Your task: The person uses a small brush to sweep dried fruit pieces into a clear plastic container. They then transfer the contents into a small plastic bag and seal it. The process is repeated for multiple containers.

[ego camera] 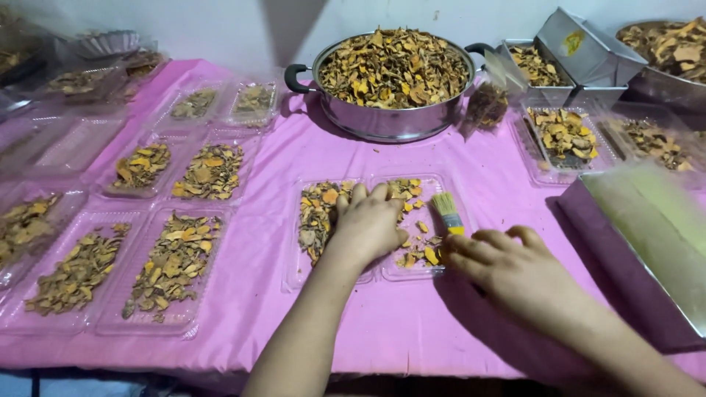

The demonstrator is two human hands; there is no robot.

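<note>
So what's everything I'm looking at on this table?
pot: one, steel with black handles, back centre, heaped with dried orange-brown chips
open clear tray: one, two halves, centre, under the hands
filled clear trays: several, left side
metal tins: a few, back right
brush: one, yellow bristles, over the open tray
tablecloth: one, pink
left hand: flat on the chips
right hand: holding the brush
</note>
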